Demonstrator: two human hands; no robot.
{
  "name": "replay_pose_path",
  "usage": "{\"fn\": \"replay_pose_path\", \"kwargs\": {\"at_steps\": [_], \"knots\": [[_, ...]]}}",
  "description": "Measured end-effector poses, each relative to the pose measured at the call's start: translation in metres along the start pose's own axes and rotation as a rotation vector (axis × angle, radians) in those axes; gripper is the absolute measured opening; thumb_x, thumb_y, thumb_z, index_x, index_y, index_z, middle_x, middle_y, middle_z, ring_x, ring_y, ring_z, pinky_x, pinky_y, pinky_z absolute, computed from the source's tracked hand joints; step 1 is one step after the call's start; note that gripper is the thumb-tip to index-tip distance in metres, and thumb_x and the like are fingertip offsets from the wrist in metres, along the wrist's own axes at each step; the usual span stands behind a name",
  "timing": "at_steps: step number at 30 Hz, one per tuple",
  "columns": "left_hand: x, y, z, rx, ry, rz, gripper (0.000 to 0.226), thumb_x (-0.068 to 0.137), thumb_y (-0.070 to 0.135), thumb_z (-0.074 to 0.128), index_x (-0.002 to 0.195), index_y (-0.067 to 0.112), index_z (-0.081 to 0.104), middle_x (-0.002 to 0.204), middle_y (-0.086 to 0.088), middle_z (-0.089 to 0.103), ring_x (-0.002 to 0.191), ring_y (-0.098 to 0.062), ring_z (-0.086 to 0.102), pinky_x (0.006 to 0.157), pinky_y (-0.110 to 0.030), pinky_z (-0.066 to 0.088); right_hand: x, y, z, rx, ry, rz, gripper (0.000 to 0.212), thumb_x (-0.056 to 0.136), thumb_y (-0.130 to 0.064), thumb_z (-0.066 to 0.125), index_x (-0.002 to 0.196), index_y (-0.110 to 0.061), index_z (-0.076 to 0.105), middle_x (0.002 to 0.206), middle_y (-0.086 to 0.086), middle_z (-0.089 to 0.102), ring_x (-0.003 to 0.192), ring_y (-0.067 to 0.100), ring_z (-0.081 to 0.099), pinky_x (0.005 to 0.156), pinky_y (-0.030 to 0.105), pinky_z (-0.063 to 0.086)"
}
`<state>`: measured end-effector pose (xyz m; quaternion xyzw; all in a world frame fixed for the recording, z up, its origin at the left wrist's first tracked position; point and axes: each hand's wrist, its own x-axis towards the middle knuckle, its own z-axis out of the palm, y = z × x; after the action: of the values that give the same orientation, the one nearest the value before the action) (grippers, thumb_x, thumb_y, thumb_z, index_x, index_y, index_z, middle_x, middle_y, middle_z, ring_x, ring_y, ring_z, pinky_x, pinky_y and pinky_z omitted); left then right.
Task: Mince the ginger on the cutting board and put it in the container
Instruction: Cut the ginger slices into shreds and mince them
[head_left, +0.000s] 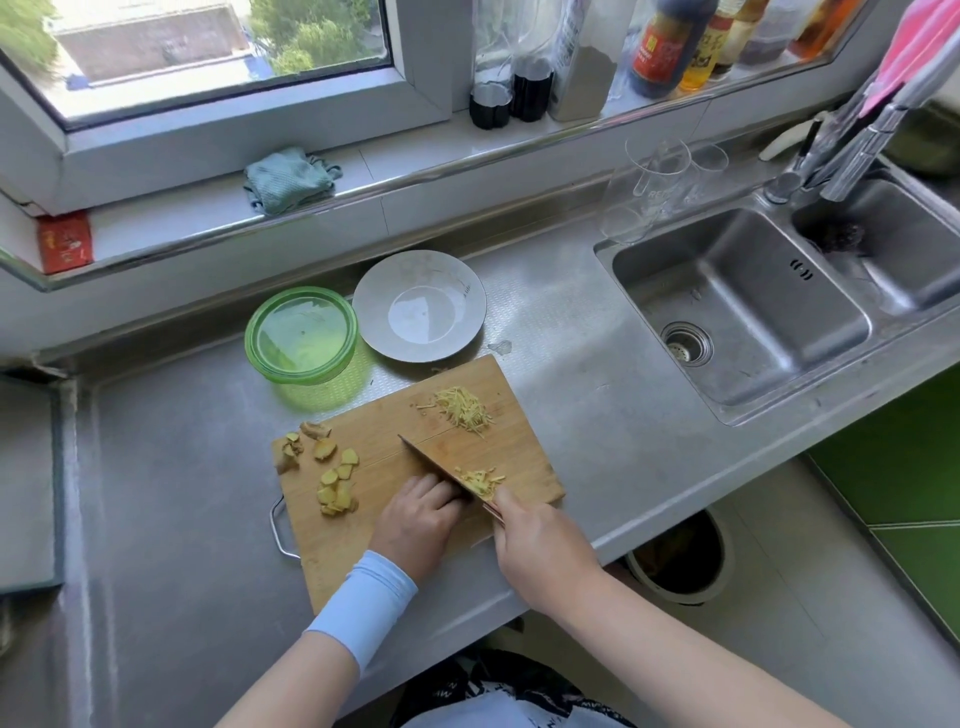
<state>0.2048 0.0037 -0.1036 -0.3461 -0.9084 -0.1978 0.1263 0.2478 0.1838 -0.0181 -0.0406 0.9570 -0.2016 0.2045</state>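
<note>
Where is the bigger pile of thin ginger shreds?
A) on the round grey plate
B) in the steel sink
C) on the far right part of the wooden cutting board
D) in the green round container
C: the pile of thin ginger shreds lies on the wooden cutting board, at its far right part, beyond the steel knife blade.

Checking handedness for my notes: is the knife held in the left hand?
No, the right hand grips the knife, while the left hand rests on the cutting board beside the blade.
</note>
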Motion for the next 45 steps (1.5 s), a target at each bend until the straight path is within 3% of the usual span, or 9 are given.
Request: {"fn": "replay_pose_path", "kwargs": {"at_steps": [9,16,22,27,31,36,39,45], "knots": [[-0.006,0.009,0.004,-0.032,0.036,-0.086,0.022,0.082,0.003,0.053,0.085,0.01,0.075,0.088,-0.005,0.067,0.075,-0.024,0.056,0.053,-0.034,0.052,-0.003,0.002,0.0,0.017,0.012,-0.023,0.014,0.103,-0.026,0.038,0.114,-0.019,0.04,0.088,0.01,0.064,0.078,0.035,0.061,0.059,0.037,0.04],[-0.008,0.009,0.005,-0.057,0.056,-0.096,0.023,0.08,-0.001,0.055,0.085,0.007,0.076,0.096,-0.008,0.071,0.087,-0.026,0.063,0.062,-0.034,0.055,-0.027,0.013,0.003,-0.006,0.003,-0.002,0.037,0.103,-0.025,0.036,0.14,-0.023,0.037,0.097,0.006,0.067,0.083,0.031,0.062,0.066,0.041,0.048],[-0.007,0.01,0.003,-0.067,0.078,-0.098,0.027,0.089,0.006,0.05,0.084,0.011,0.076,0.09,-0.005,0.069,0.076,-0.024,0.059,0.056,-0.033,0.053,-0.004,-0.002,0.003,0.015,-0.012,0.009,0.009,0.103,-0.027,0.037,0.109,-0.021,0.04,0.089,0.009,0.064,0.08,0.034,0.062,0.061,0.038,0.045],[-0.005,0.012,0.001,-0.062,0.105,-0.102,0.025,0.087,0.006,0.052,0.083,0.011,0.076,0.09,-0.004,0.07,0.079,-0.022,0.057,0.057,-0.031,0.053,-0.008,0.001,0.003,0.023,0.001,-0.01,0.014,0.103,-0.028,0.037,0.116,-0.023,0.039,0.091,0.007,0.064,0.081,0.033,0.061,0.062,0.039,0.046],[-0.005,0.012,-0.001,-0.07,0.134,-0.106,0.024,0.085,0.004,0.053,0.084,0.009,0.076,0.094,-0.005,0.071,0.081,-0.024,0.063,0.058,-0.03,0.054,-0.023,0.012,0.006,0.04,0.004,0.012,0.033,0.102,-0.027,0.037,0.135,-0.025,0.038,0.093,0.006,0.066,0.082,0.03,0.06,0.067,0.043,0.049],[-0.006,0.014,-0.001,-0.055,0.116,-0.121,0.025,0.085,0.005,0.052,0.084,0.012,0.077,0.091,-0.004,0.07,0.08,-0.02,0.054,0.054,-0.029,0.051,-0.004,-0.003,0.007,0.035,0.017,0.017,0.013,0.103,-0.029,0.038,0.113,-0.022,0.041,0.09,0.01,0.065,0.08,0.035,0.062,0.062,0.039,0.047],[-0.006,0.014,-0.003,-0.062,0.123,-0.114,0.026,0.084,0.006,0.052,0.085,0.012,0.077,0.091,-0.004,0.07,0.081,-0.019,0.052,0.054,-0.028,0.05,0.0,-0.007,0.004,0.006,0.018,-0.008,0.015,0.103,-0.028,0.038,0.115,-0.02,0.043,0.091,0.011,0.066,0.082,0.035,0.063,0.059,0.035,0.039],[-0.008,0.012,0.001,-0.088,0.107,-0.143,0.022,0.081,0.001,0.06,0.088,0.012,0.077,0.098,-0.004,0.071,0.091,-0.019,0.059,0.063,-0.029,0.054,-0.021,0.009,0.004,0.036,0.005,0.0,0.017,0.102,-0.027,0.038,0.118,-0.021,0.042,0.09,0.007,0.065,0.078,0.033,0.058,0.062,0.041,0.045]]}}
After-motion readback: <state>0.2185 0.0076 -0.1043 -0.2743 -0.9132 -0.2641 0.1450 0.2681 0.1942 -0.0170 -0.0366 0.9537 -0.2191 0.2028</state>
